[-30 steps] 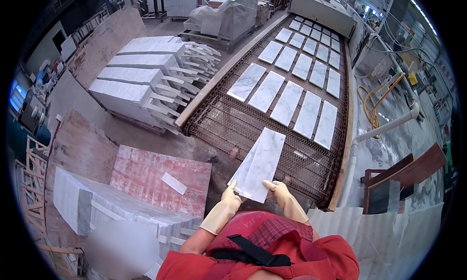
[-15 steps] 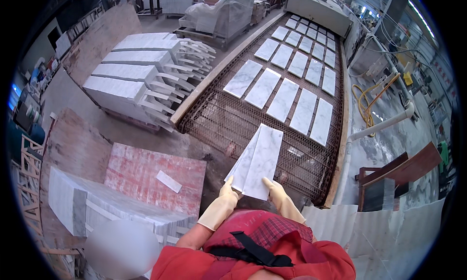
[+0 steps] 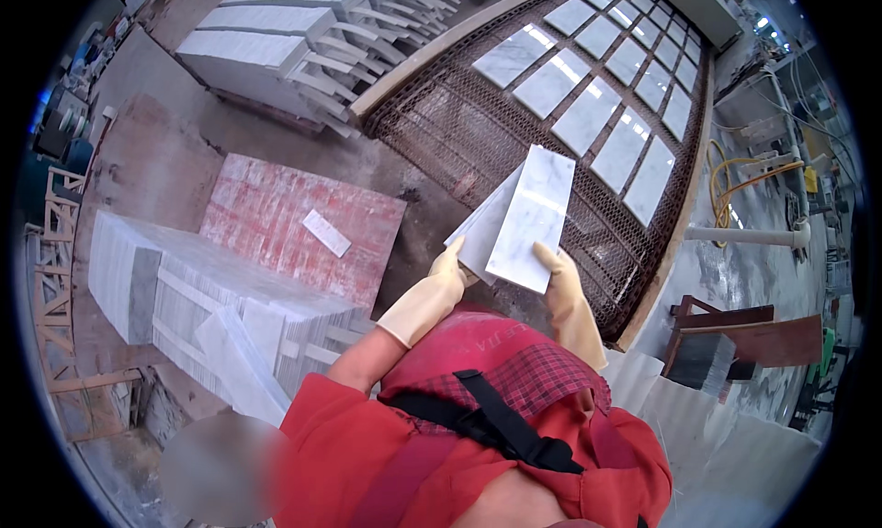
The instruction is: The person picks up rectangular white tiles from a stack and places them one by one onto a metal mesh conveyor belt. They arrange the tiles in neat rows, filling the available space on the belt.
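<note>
In pale rubber gloves, both my hands hold a small fan of white, grey-veined marble tiles in front of my red apron, at the near end of the mesh conveyor. My left hand [image 3: 447, 273] is closed on the near left edge of the lower tiles [image 3: 487, 234]; how many lie together there is hard to tell. Overlapping them, the top marble tile [image 3: 537, 211] is pinched along its near right edge by my right hand [image 3: 560, 275], the thumb on its face. The fingers beneath the tiles are hidden.
Rows of marble tiles [image 3: 588, 115] lie spaced on the conveyor mesh [image 3: 423, 133], framed by a wooden rail [image 3: 441, 41]. To my left are a stack of tiles on edge [image 3: 202, 298], a red-stained board [image 3: 276, 197] with a small white strip [image 3: 327, 233], and bundled slabs [image 3: 243, 55].
The view has turned downward and to the left. The top tile has spread further from the lower ones, and my right hand has moved apart from my left.
</note>
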Tool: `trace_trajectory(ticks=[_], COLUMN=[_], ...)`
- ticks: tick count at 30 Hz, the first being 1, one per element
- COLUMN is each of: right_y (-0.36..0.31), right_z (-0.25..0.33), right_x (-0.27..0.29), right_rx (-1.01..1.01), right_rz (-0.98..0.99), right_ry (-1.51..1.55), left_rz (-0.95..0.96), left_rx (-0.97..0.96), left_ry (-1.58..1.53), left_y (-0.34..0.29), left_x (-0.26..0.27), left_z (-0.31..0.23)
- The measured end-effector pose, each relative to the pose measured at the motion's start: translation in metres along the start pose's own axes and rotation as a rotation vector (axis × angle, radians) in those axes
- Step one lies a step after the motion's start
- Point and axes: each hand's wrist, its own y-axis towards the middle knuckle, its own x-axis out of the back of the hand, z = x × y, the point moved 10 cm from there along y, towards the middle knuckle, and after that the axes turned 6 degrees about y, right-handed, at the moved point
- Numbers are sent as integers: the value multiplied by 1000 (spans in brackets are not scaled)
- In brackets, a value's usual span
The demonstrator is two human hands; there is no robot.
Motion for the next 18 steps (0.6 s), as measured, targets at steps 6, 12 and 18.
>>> trace_trajectory(ticks=[6, 12, 18], right_y=[34, 111, 228], right_z=[11, 0, -45], right_x=[-59, -141, -173], right_rx=[25, 13, -26], right_rz=[74, 176, 227], right_ry=[-29, 24, 176], left_rz=[-21, -31, -44], left_rx=[-46, -58, -41], left_ry=[57, 169, 224], left_y=[-4, -7, -2], left_x=[-8, 0, -7], left_z=[-5, -9, -8])
